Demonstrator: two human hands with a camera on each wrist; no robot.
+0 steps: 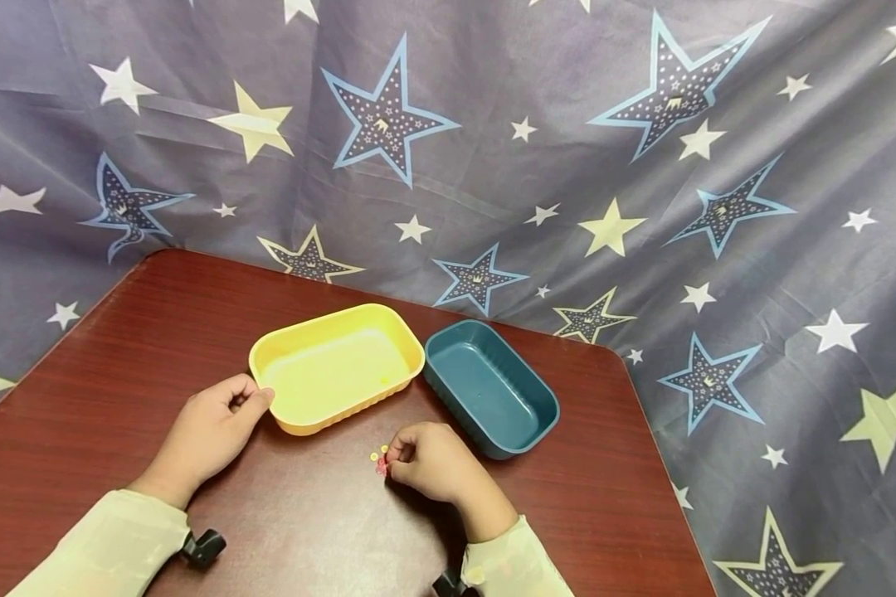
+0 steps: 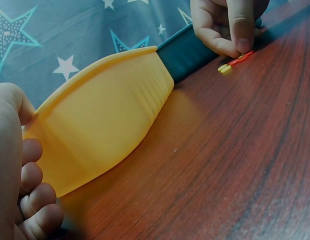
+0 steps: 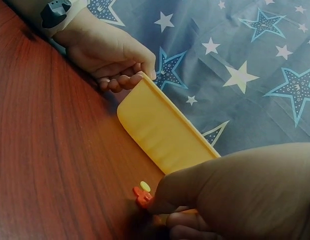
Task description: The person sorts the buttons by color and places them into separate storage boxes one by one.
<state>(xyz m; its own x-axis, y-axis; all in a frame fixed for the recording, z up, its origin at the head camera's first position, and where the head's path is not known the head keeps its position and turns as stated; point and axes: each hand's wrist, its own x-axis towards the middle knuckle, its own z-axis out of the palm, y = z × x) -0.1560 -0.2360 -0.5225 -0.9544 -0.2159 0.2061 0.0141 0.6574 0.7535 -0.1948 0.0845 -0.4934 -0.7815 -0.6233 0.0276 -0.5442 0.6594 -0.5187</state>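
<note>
My left hand (image 1: 220, 423) pinches the near left rim of a yellow plastic bin (image 1: 269, 352), thumb on the inside. In the left wrist view, the curled fingers (image 2: 37, 197) lie along the bin's outer wall. Right of the bin, my right hand (image 1: 436, 460) is down at the tabletop, thumb and forefinger pinched together over a small cluster of flat, button-like pieces. Red pieces (image 3: 142, 195) touch these fingertips, which partly hide them. Small yellow pieces (image 2: 224, 68) lie beside them. One small yellow piece (image 1: 385, 380) lies inside the yellow bin.
A dark teal bin (image 1: 493, 390) stands right of the yellow one, close against its corner and behind my right hand. Both are on a reddish-brown wooden table (image 1: 306, 514). A grey curtain with stars (image 1: 493, 207) hangs behind the table's far edge.
</note>
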